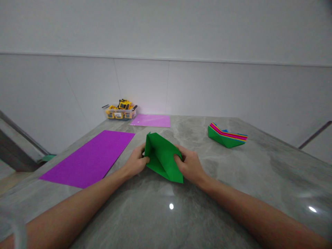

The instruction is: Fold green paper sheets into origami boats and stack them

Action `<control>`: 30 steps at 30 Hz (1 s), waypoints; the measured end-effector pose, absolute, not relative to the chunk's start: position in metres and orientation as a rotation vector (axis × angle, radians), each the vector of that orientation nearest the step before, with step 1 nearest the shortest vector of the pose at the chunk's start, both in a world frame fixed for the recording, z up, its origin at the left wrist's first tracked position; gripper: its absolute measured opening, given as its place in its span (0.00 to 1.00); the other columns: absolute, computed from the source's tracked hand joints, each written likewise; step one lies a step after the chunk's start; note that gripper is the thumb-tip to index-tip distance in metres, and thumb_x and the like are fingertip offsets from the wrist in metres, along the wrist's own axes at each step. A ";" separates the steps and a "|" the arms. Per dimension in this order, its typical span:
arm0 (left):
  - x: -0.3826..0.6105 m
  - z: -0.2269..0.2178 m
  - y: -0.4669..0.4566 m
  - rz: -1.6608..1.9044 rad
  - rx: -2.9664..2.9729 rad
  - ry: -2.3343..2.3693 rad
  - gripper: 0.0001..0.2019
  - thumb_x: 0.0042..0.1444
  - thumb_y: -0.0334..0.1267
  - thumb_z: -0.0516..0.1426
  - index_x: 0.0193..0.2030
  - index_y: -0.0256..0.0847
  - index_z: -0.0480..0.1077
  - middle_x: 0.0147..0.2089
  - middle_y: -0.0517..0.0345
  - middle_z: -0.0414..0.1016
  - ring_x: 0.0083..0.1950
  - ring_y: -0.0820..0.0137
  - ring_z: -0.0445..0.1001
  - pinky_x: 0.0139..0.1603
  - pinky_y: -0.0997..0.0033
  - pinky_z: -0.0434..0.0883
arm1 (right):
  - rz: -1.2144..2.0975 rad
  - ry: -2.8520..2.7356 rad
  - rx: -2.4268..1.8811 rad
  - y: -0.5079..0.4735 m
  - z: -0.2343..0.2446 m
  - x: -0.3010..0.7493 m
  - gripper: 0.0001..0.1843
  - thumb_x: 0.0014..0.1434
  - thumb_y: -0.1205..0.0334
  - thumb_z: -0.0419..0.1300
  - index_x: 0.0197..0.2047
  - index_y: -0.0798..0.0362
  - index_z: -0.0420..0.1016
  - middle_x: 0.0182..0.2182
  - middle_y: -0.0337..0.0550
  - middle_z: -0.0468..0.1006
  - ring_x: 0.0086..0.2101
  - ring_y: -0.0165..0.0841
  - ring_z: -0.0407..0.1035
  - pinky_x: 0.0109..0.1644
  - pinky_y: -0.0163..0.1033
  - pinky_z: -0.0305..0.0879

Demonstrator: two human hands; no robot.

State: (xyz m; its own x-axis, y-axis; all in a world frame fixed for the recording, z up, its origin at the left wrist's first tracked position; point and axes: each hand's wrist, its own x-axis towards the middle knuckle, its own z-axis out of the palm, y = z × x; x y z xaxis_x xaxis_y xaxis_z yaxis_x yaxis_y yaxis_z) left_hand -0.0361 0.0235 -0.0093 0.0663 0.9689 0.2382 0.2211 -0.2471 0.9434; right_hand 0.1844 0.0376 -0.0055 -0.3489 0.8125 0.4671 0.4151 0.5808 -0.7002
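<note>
A folded sheet of green paper (166,155) is held between both hands over the middle of the table, its layers spread so that a hollow shows inside. My left hand (137,159) grips its left edge, the thumb on the near side. On the opposite edge, my right hand (190,162) is closed with the thumb pressed on the paper; its other fingers are partly hidden behind. To the right stands a folded paper boat (227,137), green below with pink, yellow and blue bands along the top, apart from both hands.
A large purple sheet (90,159) lies flat on the grey marbled table (124,214) at the left. Farther back are a lilac sheet (153,121) and a clear plastic box (119,113) of yellow toy vehicles (124,104). A white wall (207,90) rises behind the table.
</note>
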 end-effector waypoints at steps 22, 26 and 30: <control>-0.042 0.000 0.012 0.790 2.663 1.133 0.46 0.46 0.42 0.69 0.69 0.59 0.51 0.75 0.51 0.26 0.72 0.44 0.46 0.64 0.45 0.61 | 1.519 -1.574 -0.890 0.049 -0.013 0.184 0.11 0.44 0.62 0.61 0.32 0.56 0.78 0.26 0.44 0.79 0.26 0.36 0.72 0.31 0.39 0.68; -0.045 0.001 0.013 0.784 2.561 1.220 0.31 0.45 0.39 0.69 0.56 0.47 0.64 0.75 0.46 0.31 0.67 0.46 0.58 0.60 0.49 0.67 | 1.528 -1.536 -0.891 0.049 -0.013 0.184 0.09 0.43 0.61 0.63 0.29 0.57 0.77 0.24 0.43 0.79 0.25 0.34 0.71 0.30 0.38 0.67; -0.047 0.000 0.017 0.909 2.561 1.178 0.22 0.49 0.37 0.66 0.46 0.44 0.61 0.72 0.42 0.47 0.68 0.51 0.57 0.61 0.51 0.64 | 1.551 -1.447 -0.897 0.054 -0.016 0.186 0.10 0.42 0.60 0.64 0.29 0.58 0.76 0.25 0.44 0.79 0.26 0.35 0.72 0.30 0.38 0.68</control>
State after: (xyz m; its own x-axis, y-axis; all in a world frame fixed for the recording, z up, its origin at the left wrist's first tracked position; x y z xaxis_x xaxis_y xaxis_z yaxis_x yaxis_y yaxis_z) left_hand -0.0473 0.0173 0.0001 0.4991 0.7370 0.4557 0.6276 -0.6701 0.3963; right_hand 0.1860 0.0537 -0.0157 -0.4158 0.9090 0.0293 -0.0923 -0.0102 -0.9957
